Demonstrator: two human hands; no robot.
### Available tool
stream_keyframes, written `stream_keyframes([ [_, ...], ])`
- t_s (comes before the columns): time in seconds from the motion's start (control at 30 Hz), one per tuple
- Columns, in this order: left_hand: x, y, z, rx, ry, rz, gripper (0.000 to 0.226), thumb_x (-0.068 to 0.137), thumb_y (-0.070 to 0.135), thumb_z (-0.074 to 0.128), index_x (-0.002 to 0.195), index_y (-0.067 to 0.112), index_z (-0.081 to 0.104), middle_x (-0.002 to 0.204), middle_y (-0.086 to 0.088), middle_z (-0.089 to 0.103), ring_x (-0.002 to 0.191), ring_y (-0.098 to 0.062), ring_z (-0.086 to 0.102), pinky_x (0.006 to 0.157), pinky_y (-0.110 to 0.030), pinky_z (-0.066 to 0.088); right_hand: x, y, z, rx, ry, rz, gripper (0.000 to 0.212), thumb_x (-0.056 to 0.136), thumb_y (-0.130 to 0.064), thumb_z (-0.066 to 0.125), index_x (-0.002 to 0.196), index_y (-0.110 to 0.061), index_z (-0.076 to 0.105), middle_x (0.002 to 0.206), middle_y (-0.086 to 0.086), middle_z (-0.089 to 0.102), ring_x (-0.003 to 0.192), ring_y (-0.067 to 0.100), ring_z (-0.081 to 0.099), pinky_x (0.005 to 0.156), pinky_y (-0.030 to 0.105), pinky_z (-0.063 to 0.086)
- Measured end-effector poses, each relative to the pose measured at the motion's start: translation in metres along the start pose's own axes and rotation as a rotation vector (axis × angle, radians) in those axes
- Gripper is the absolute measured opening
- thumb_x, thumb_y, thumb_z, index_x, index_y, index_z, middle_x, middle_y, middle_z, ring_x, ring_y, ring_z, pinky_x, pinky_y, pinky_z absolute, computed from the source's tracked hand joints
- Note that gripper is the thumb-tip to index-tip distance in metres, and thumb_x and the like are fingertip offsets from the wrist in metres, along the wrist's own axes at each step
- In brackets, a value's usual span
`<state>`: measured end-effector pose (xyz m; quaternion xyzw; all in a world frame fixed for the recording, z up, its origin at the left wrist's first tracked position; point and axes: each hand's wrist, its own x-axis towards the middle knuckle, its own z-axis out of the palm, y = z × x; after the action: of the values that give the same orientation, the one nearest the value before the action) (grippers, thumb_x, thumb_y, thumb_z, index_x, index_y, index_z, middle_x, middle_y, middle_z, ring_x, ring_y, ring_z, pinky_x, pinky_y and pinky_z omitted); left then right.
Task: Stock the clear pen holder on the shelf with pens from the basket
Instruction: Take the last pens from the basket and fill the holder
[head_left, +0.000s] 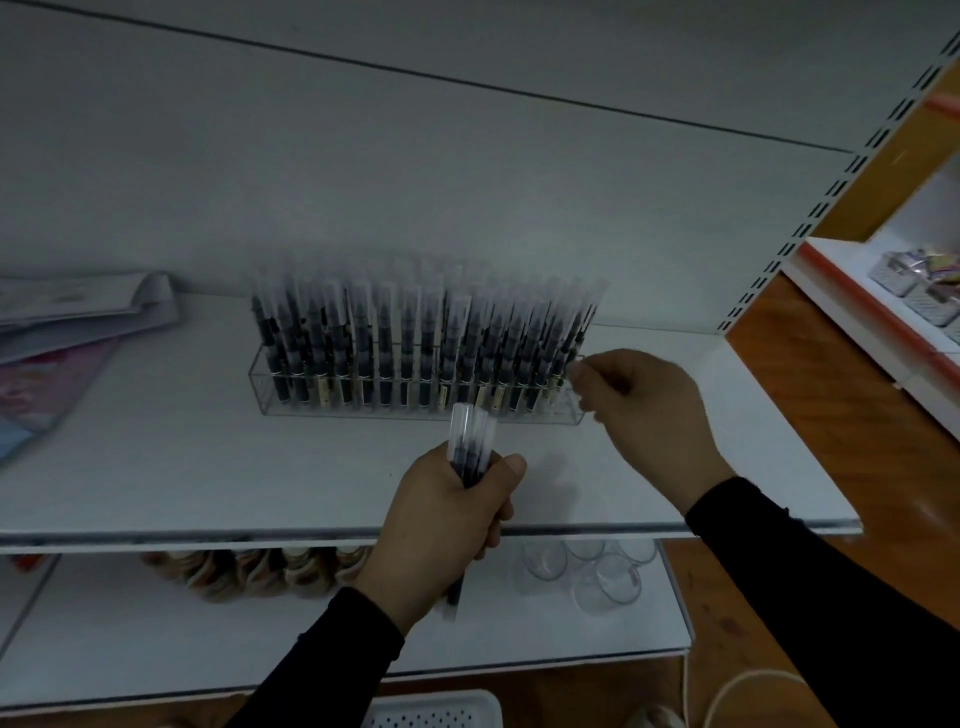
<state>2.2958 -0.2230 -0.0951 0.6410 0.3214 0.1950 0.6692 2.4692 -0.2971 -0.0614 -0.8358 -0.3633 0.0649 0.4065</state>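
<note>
**Pen holder nearly full, a bundle of pens held at the shelf's front edge**

A white shelf (156, 467) is seen from above, backed by a plain white panel, with a slotted upright at its right end. The clear pen holder (415, 410) is set toward the back edge, roughly mid-shelf, and it's packed with upright dark pens (384, 343) in clear caps. A bunch of spare pens (470, 441) is gripped in the left hand (441, 525) right over the front edge. The right hand (649, 410) is held at the holder's right end with fingers curled; something thin seems to be pinched there, but it's too blurred to tell. Some colourful booklets (62, 338) are piled at the left edge. Clear cups (587, 566) are kept on the lower shelf, and a white perforated basket (431, 712) is glimpsed at floor level. Wood flooring is seen to the right.
</note>
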Motion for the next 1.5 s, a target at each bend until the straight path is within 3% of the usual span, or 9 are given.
stream_keyframes([
  [0.23, -0.002, 0.000, 0.004, 0.038, -0.126, 0.009, 0.030, 0.095, 0.022, 0.056, 0.068, 0.010, 0.059, 0.047, 0.005, 0.055, 0.043, -0.009, 0.049, 0.045, -0.022, 0.042, -0.033, -0.006, 0.015, 0.308, -0.515, 0.143, 0.014, 0.090, -0.029, 0.064, 0.096, -0.022, 0.074, 0.083, -0.008, 0.073, 0.078, 0.006, 0.065, 0.075, 0.024, 0.054],
  [0.37, -0.002, 0.000, 0.003, 0.041, -0.186, 0.008, 0.035, 0.096, 0.027, 0.054, 0.073, 0.001, 0.063, 0.053, -0.001, 0.060, 0.045, -0.012, 0.051, 0.046, -0.022, 0.042, -0.036, 0.001, 0.014, 0.444, -0.639, 0.146, 0.020, 0.091, -0.024, 0.064, 0.101, -0.007, 0.071, 0.087, 0.014, 0.069, 0.080, 0.019, 0.062, 0.091, 0.045, 0.051],
  [0.47, -0.002, 0.000, 0.004, 0.008, -0.225, -0.017, 0.036, 0.097, 0.025, 0.053, 0.074, 0.001, 0.064, 0.059, -0.006, 0.063, 0.047, -0.013, 0.054, 0.047, -0.024, 0.045, -0.036, 0.001, 0.012, 0.493, -0.672, 0.115, 0.022, 0.093, -0.016, 0.062, 0.093, 0.006, 0.065, 0.081, 0.025, 0.064, 0.068, 0.024, 0.061, 0.080, 0.041, 0.052],
  [0.67, -0.001, -0.001, 0.006, -0.144, -0.203, -0.101, 0.023, 0.097, 0.019, 0.051, 0.099, 0.000, 0.064, 0.073, -0.011, 0.068, 0.056, -0.019, 0.062, 0.054, -0.027, 0.054, -0.017, -0.003, -0.002, 0.572, -0.325, 0.233, 0.011, 0.091, -0.018, 0.061, 0.089, -0.010, 0.068, 0.088, 0.008, 0.072, 0.081, 0.014, 0.068, 0.068, 0.021, 0.054],
  [0.97, 0.004, -0.005, 0.003, -0.153, -0.003, -0.132, 0.031, 0.099, 0.032, 0.046, 0.096, 0.006, 0.062, 0.067, -0.008, 0.064, 0.052, -0.019, 0.059, 0.048, -0.027, 0.050, 0.030, -0.010, -0.049, 0.528, 0.229, 0.020, 0.013, 0.096, -0.013, 0.057, 0.094, -0.005, 0.067, 0.081, 0.005, 0.068, 0.072, 0.007, 0.065, 0.073, 0.020, 0.055],
  [1.13, 0.002, -0.004, 0.003, -0.100, -0.028, -0.112, 0.033, 0.099, 0.034, 0.045, 0.095, 0.005, 0.060, 0.057, -0.005, 0.055, 0.045, -0.015, 0.050, 0.044, -0.025, 0.043, 0.039, -0.006, -0.045, 0.254, 0.268, -0.125, 0.013, 0.094, -0.023, 0.058, 0.086, -0.027, 0.067, 0.082, -0.002, 0.072, 0.079, 0.014, 0.069, 0.083, 0.038, 0.058],
  [1.23, 0.002, -0.004, 0.003, -0.103, -0.028, -0.132, 0.028, 0.098, 0.032, 0.048, 0.087, 0.006, 0.054, 0.052, -0.002, 0.043, 0.040, -0.012, 0.037, 0.041, -0.023, 0.034, 0.038, -0.004, -0.040, 0.133, 0.263, -0.168, 0.012, 0.095, -0.025, 0.056, 0.089, -0.023, 0.067, 0.084, -0.005, 0.071, 0.080, 0.013, 0.068, 0.083, 0.041, 0.057],
  [1.37, 0.005, -0.007, 0.002, -0.107, -0.052, -0.166, 0.024, 0.094, 0.026, 0.056, 0.079, 0.014, 0.041, 0.057, -0.001, 0.037, 0.043, -0.011, 0.031, 0.043, -0.025, 0.028, 0.038, -0.005, -0.035, 0.021, 0.245, -0.209, 0.014, 0.096, -0.029, 0.056, 0.097, -0.019, 0.067, 0.086, -0.007, 0.070, 0.081, 0.010, 0.067, 0.081, 0.031, 0.055],
  [1.5, 0.007, -0.007, 0.000, -0.216, -0.078, -0.210, 0.012, 0.090, 0.012, 0.053, 0.088, 0.011, 0.042, 0.065, -0.005, 0.043, 0.049, -0.016, 0.035, 0.047, -0.029, 0.030, 0.037, 0.000, -0.024, -0.101, 0.213, -0.223, 0.016, 0.095, -0.026, 0.057, 0.098, -0.015, 0.068, 0.085, -0.003, 0.070, 0.079, 0.011, 0.065, 0.071, 0.007, 0.044],
])
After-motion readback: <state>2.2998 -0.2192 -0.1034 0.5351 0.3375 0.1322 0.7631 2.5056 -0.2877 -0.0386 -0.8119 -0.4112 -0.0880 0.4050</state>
